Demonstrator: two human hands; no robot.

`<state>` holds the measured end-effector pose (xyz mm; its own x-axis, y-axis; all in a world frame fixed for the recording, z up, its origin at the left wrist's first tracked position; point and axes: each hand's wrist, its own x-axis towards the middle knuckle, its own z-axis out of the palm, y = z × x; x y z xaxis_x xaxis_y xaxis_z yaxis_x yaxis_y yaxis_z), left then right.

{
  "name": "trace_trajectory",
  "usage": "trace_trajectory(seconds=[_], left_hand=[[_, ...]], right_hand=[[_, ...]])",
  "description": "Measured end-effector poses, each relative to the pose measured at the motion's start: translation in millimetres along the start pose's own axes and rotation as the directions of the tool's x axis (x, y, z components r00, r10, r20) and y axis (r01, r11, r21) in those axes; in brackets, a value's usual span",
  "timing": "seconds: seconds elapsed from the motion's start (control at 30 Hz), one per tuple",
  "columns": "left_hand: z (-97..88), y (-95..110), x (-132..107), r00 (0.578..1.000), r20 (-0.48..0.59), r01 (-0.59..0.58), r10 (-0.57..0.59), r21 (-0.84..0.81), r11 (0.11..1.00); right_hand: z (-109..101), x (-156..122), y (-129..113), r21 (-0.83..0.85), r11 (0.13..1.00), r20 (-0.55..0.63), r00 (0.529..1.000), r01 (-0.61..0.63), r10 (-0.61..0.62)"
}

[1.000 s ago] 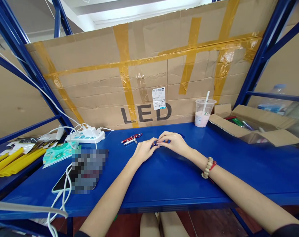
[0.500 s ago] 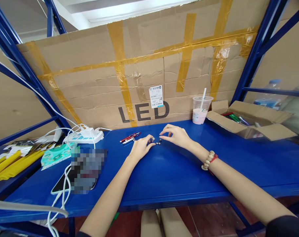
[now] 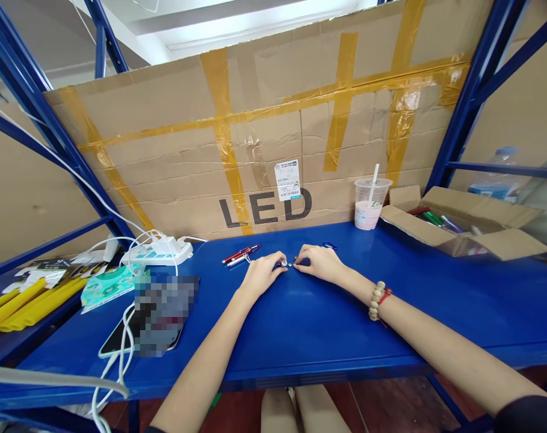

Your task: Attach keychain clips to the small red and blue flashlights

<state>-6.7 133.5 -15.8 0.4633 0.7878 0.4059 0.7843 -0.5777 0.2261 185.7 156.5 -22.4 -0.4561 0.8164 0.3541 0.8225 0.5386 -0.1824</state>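
Note:
Over the blue shelf top, my left hand (image 3: 262, 272) is closed, thumb and fingers pinching a small shiny metal piece (image 3: 283, 263) with a round end. My right hand (image 3: 322, 262) faces it, thumb and forefinger brought together low over the surface. Between the fingertips lies a tiny round metal disc (image 3: 290, 265), like a button cell. Whatever the right fingertips pinch is too small to make out. Left of my left hand lie slim red and silver pens (image 3: 239, 255) with clips. A dark blue ring-like clip (image 3: 330, 245) rests just behind my right hand.
A cup with a straw (image 3: 367, 211) and an open cardboard box (image 3: 449, 231) of pens stand at the back right. To the left are a power strip (image 3: 158, 251), a tissue pack (image 3: 111, 285), a phone (image 3: 120, 337) and white cables. Taped cardboard (image 3: 174, 174) walls the back.
My right hand has lowered to the shelf top, its fingertips closing beside the small discs. The blue clip now shows behind it. My left hand keeps hold of the metal piece, and the view has shifted slightly.

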Motion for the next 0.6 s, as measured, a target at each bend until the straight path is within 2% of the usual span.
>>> trace_trajectory(seconds=[0.2,0.37,0.53,0.6], left_hand=[[-0.7,2.4,-0.4,1.0,0.006,0.014,-0.014,0.008,1.0],[1.5,0.3,-0.2,1.0,-0.003,-0.012,0.012,0.0,1.0],[2.9,-1.8,0.4,1.0,0.008,-0.03,0.03,-0.001,1.0],[2.7,-1.9,0.4,1.0,0.006,-0.025,0.025,0.0,1.0]], right_hand=[[4.3,0.8,-0.7,0.009,0.999,-0.007,0.999,-0.039,0.039],[8.2,2.3,-0.3,0.093,0.99,-0.032,0.994,-0.103,0.106],[8.0,2.3,-2.1,0.169,0.978,-0.012,0.992,-0.119,0.123],[5.2,1.8,-3.8,0.171,0.979,-0.045,0.992,-0.113,0.122]])
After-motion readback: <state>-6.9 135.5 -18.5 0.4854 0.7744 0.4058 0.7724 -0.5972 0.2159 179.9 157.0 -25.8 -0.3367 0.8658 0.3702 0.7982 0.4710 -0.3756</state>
